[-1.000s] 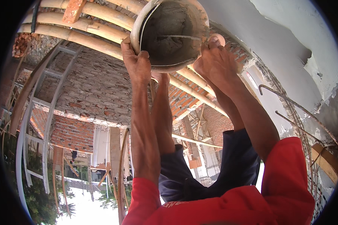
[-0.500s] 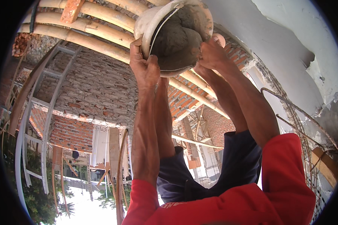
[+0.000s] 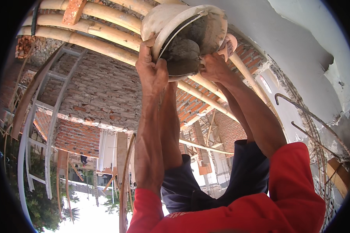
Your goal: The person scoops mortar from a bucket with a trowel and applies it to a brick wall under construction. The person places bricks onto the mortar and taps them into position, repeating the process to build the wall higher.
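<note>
A pale, mortar-smeared bucket [image 3: 153,24] is tipped so its mouth faces me, held out over the bamboo poles. Wet grey mortar [image 3: 187,49] lies inside it, heaped toward the lower wall. A thin wire handle [image 3: 175,35] lies against the rim on the left. My left hand [image 3: 152,72] is closed around the rim's left side, thumb toward the mouth. At the lower right of the rim, my right hand [image 3: 216,69] is closed too; its fingertips are partly hidden. Behind it shows part of my foot [image 3: 230,44].
Bamboo poles [image 3: 105,35] run under my feet, with gaps showing brickwork far below. A brick [image 3: 74,11] rests on them at upper left. A metal ladder [image 3: 52,112] leans at left. Bent rebar [image 3: 315,116] sticks out at right beside a grey plastered wall [image 3: 295,46].
The bucket has shifted slightly right and turned, and the mortar in it looks lower and smaller. My right hand has moved left and down with the rim; my left hand keeps its grip.
</note>
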Demonstrator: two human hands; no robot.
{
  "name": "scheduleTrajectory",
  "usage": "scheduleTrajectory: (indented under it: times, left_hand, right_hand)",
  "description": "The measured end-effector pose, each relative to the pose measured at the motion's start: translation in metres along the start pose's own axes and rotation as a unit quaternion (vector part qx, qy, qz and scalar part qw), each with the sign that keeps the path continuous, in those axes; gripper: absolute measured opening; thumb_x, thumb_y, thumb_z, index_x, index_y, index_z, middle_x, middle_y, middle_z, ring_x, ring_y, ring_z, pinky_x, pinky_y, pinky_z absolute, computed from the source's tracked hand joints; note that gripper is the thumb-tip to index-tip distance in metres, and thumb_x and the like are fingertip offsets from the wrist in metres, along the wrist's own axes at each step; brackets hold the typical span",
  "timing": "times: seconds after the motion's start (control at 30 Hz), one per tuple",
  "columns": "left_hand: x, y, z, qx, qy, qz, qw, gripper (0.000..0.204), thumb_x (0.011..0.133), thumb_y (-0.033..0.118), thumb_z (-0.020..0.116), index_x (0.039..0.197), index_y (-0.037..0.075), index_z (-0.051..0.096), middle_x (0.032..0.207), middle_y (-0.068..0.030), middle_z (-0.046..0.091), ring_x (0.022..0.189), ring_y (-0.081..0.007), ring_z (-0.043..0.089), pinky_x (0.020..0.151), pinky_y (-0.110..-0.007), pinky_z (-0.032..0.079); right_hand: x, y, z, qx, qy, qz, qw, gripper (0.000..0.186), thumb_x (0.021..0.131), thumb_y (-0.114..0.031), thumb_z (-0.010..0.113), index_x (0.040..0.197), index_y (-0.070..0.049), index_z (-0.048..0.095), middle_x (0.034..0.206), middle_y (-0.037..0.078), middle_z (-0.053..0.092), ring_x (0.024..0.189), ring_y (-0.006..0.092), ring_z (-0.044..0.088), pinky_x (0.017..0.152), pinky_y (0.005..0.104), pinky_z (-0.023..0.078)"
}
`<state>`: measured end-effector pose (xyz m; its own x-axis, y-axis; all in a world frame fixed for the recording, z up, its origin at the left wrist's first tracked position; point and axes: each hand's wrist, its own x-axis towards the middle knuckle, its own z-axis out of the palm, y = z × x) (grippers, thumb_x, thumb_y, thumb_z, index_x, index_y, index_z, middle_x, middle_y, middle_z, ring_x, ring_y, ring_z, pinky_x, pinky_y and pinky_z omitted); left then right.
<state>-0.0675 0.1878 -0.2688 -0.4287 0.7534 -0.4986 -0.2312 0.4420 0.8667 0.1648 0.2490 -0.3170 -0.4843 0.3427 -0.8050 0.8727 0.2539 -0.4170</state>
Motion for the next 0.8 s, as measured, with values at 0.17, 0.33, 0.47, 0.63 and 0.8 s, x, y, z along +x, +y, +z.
scheduleTrajectory:
  times: [0.17,0.33,0.47,0.63,0.8]
  left_hand:
    - [0.014,-0.001,-0.010,0.097,-0.041,0.047,0.993,0.060,0.075,-0.012,0.041,0.131,0.000,0.059,0.137,-0.0229,0.065,0.131,-0.0266,0.060,0.111,-0.036,0.045]
    - [0.045,0.000,-0.039,0.018,-0.072,-0.028,0.997,0.058,0.075,-0.007,0.045,0.130,0.000,0.060,0.112,-0.0095,0.069,0.102,-0.0142,0.063,0.092,-0.026,0.049]
    - [0.067,0.004,-0.067,0.068,-0.081,-0.038,0.994,0.062,0.072,-0.004,0.048,0.132,-0.001,0.059,0.119,-0.0082,0.067,0.106,-0.0147,0.061,0.094,-0.026,0.046]
    - [0.069,0.000,-0.076,0.058,-0.105,-0.037,0.992,0.062,0.070,-0.002,0.050,0.132,-0.001,0.058,0.117,-0.0082,0.067,0.103,-0.0150,0.063,0.093,-0.026,0.047]
    - [0.055,-0.003,-0.068,0.061,-0.072,-0.029,0.995,0.057,0.073,-0.004,0.048,0.128,0.001,0.059,0.110,-0.0076,0.067,0.096,-0.0138,0.061,0.087,-0.025,0.048]
  right_hand:
    - [-0.003,-0.002,0.025,0.133,0.076,0.020,0.988,0.033,0.087,-0.013,0.067,0.111,0.010,0.070,0.076,0.022,0.068,0.078,0.0331,0.067,0.075,0.0438,0.054]
    - [-0.010,0.007,0.028,0.257,0.034,0.023,0.966,0.029,0.088,-0.011,0.067,0.110,0.008,0.072,0.064,0.006,0.053,0.061,0.0123,0.047,0.058,0.0323,0.041]
    - [-0.015,-0.001,0.022,0.146,0.189,-0.062,0.969,0.039,0.083,-0.020,0.073,0.115,0.003,0.074,0.074,0.019,0.069,0.068,0.0299,0.065,0.071,0.0427,0.051]
    - [-0.039,-0.021,-0.002,-0.073,0.306,-0.118,0.942,0.031,0.087,-0.012,0.073,0.116,-0.001,0.069,0.092,0.013,0.068,0.087,0.0313,0.070,0.075,0.0429,0.056]
    - [-0.043,-0.043,-0.043,-0.149,0.323,0.006,0.934,0.027,0.086,-0.009,0.071,0.111,0.002,0.070,0.097,0.016,0.069,0.091,0.0324,0.071,0.078,0.0426,0.060]
